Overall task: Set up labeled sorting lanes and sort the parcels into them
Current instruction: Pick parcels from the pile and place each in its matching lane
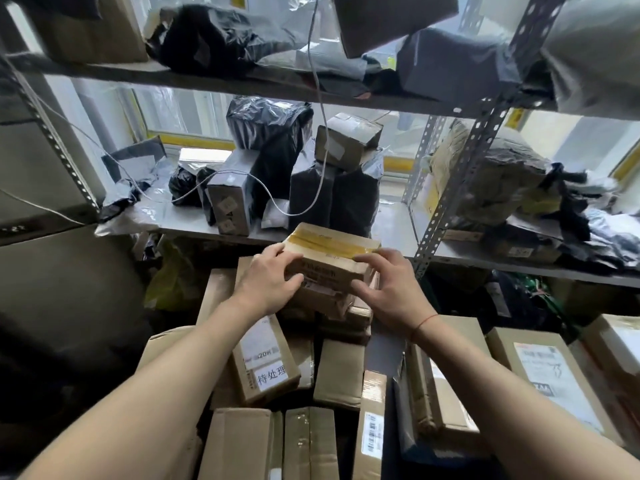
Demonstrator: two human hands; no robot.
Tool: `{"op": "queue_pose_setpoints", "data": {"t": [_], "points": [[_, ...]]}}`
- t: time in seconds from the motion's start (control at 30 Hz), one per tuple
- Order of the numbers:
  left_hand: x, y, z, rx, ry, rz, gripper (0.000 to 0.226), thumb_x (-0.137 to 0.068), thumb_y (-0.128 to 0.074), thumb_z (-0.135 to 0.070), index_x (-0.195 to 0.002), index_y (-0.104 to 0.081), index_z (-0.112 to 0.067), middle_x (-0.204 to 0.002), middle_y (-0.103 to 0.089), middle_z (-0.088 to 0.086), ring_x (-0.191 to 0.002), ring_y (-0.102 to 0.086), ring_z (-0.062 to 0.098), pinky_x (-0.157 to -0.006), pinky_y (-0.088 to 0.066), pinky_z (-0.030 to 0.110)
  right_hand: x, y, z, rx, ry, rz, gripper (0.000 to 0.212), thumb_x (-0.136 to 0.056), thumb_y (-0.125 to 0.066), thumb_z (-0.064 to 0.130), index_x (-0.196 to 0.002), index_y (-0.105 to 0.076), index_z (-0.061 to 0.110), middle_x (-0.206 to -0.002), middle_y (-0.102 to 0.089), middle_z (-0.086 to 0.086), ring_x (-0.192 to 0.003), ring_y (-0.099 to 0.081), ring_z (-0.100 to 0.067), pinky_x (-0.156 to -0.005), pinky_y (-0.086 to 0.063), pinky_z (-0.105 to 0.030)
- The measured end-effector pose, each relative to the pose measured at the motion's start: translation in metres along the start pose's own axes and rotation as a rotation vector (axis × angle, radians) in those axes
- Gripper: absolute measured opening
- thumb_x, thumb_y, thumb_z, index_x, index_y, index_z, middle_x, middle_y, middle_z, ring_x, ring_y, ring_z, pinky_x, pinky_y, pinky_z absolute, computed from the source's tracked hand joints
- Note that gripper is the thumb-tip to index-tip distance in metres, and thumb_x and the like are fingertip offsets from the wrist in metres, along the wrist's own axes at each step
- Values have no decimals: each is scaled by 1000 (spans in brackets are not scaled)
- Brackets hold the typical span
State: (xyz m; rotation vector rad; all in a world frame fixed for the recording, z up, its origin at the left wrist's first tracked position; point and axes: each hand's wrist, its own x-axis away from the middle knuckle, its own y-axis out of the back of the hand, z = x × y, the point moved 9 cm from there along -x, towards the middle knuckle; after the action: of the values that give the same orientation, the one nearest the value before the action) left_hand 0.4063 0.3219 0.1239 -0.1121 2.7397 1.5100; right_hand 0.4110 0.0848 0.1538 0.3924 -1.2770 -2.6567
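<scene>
- Parcel (329, 263), taped cardboard atop the stack: stiff, likely light.
- Left hand (273, 282) and right hand (384, 285) grip its opposite ends, the safest hold.

Both hands hold a small cardboard box (329, 261) sealed with yellow tape, atop a stack of parcels. The left hand (268, 282) grips its left side, the right hand (388, 289) its right side, thumbs on the near face. Near and left of it lies a brown parcel with a handwritten white label (272, 376). Beyond, a metal shelf (388, 216) carries black bagged parcels (273, 147), and a white cable (320, 109) hangs down in front.
</scene>
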Motion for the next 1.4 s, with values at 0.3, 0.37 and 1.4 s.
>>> {"op": "queue_pose_setpoints", "data": {"t": [0.3, 0.37, 1.4], "points": [[-46, -23, 31, 90, 89, 33, 81, -94, -70, -29, -163, -28, -44, -171, -22, 9, -154, -29, 35, -124, -30, 49, -46, -14, -40, -15, -62, 162, 81, -73, -94, 43, -139, -51, 61, -174, -3, -1, -160, -2, -29, -128, -15, -58], [-45, -32, 34, 153, 81, 42, 80, -94, -71, -24, -161, -33, -44, -170, -26, 7, -154, -31, 30, -125, -29, 43, -48, -23, -50, -55, -61, 184, 83, -73, -95, 38, -138, -50, 62, -174, -3, 0, -161, -4, -30, -128, -17, -55], [39, 32, 33, 784, 43, 1, 69, -98, -73, -24, -154, -43, -50, -129, -70, -8, -123, -65, 14, -109, -53, 40, 48, -61, -32, -1048, -624, 331, 49, -100, -50, 50, -122, -70, 10, -100, -74, -26, -73, -72, -43, -63, -61, -42]]}}
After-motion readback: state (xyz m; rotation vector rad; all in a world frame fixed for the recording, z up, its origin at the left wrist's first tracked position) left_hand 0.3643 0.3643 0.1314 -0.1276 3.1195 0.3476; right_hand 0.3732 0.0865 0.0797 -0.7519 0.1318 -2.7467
